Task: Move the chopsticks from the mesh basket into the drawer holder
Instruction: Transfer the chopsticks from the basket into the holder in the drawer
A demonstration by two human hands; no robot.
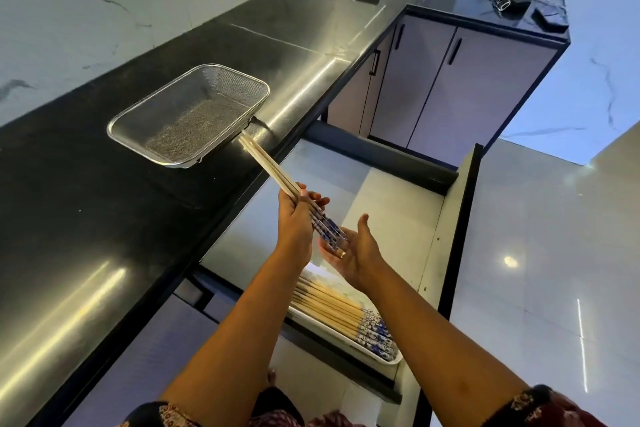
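Head view, left fingers (316,200) curled round chopsticks (267,164), painted ends over outstretched right fingers (326,251)

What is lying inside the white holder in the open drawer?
Chopsticks with blue-patterned ends lie side by side in the holder. The right forearm covers part of it.

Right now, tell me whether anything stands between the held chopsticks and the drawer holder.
Only the right hand, open under the patterned ends of the chopsticks that the left hand grips. Below, the holder lies uncovered in the open drawer, already carrying other chopsticks; nothing else visibly blocks the way.
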